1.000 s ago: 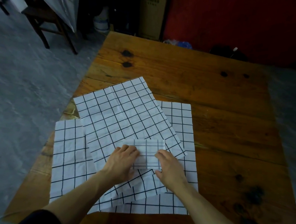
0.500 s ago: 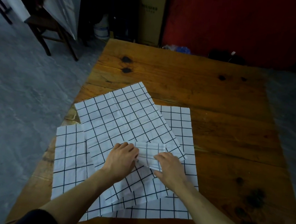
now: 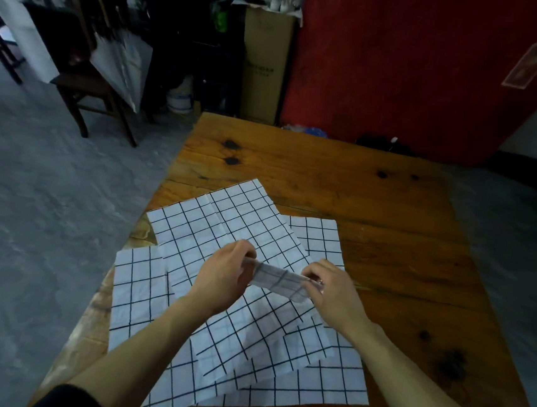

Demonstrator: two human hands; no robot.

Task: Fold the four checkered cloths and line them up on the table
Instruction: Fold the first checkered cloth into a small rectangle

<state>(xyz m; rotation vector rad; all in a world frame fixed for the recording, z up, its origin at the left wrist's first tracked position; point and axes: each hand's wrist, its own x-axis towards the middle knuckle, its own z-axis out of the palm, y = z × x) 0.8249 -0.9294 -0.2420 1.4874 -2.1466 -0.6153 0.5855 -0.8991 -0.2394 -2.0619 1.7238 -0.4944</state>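
A small folded checkered cloth [image 3: 281, 280] is held in the air between both hands, above the pile. My left hand [image 3: 223, 276] pinches its left end and my right hand [image 3: 334, 293] pinches its right end. Beneath them, unfolded white cloths with black grid lines overlap on the wooden table [image 3: 376, 194]: one tilted on top [image 3: 222, 222], one flat underneath [image 3: 135, 292] reaching the near right [image 3: 335, 383]. How many cloths lie in the pile I cannot tell.
The table's left edge runs close to the pile, with grey floor beyond. A dark wooden chair [image 3: 87, 94] stands far left, a cardboard box [image 3: 264, 65] and a red wall [image 3: 421, 64] behind the table. Bare wood shows on the table's far and right parts.
The small folded cloth was pressed flat on the pile under both hands; now both hands have lifted it off the pile. The view has tilted up.
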